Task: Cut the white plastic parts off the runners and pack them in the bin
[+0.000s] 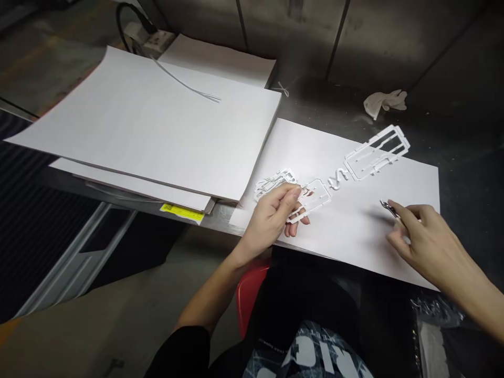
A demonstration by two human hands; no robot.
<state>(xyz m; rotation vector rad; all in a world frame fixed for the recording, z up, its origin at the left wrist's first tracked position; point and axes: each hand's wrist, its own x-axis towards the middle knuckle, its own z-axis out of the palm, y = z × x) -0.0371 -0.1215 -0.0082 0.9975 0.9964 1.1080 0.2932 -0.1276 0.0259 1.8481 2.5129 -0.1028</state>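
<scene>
My left hand (277, 210) is closed around one end of a white plastic frame (317, 195), thumb and fingers pinching it above a white sheet (397, 231). Beyond its far end are a white S-shaped piece (337, 178) and a longer slotted white frame (378, 152), all in one line; whether they are joined I cannot tell. More white plastic frames (273, 181) lie just behind my left hand. To the right, apart from the frames, my right hand (423, 231) grips a small metal clipper-like tool (389, 208), its tip pointing left and most of it hidden by the fingers.
Large white sheets (169, 126) are stacked on the left, a thin grey cable (185, 84) over them. A crumpled white glove (386, 102) lies at the back right. Under the bench edge are a red seat (250, 294) and, at right, a clear plastic bag (437, 336).
</scene>
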